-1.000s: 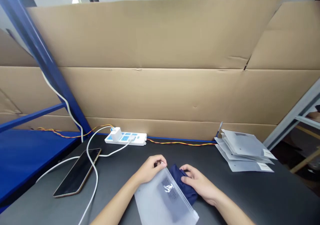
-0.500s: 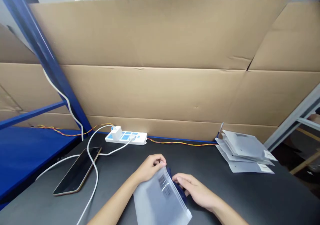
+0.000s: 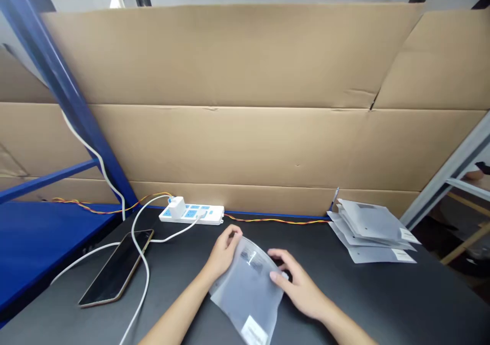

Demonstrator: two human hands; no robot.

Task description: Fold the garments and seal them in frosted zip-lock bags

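A frosted plastic zip bag (image 3: 248, 278) is held tilted above the black tabletop. Dark print shows near its top edge, and a white label (image 3: 254, 330) is at its lower end. My left hand (image 3: 224, 253) pinches the upper left corner of the bag between thumb and fingers. At the upper right corner, my right hand (image 3: 296, 284) has its thumb on the front of the bag and its fingers behind, by the small white slider (image 3: 285, 275). No navy cloth shows separately now; whether it lies inside or behind the bag, I cannot tell.
More frosted bags lie in a stack (image 3: 373, 230) at the back right, with a pen (image 3: 334, 199) beside them. At left are a phone (image 3: 117, 268), a white cable (image 3: 146, 278) and a power strip (image 3: 191, 214). Cardboard (image 3: 248, 146) walls the back.
The bag has turned and its white label has come into view. The navy cloth beside it has gone from sight. My right hand has moved from the cloth onto the bag's right corner.
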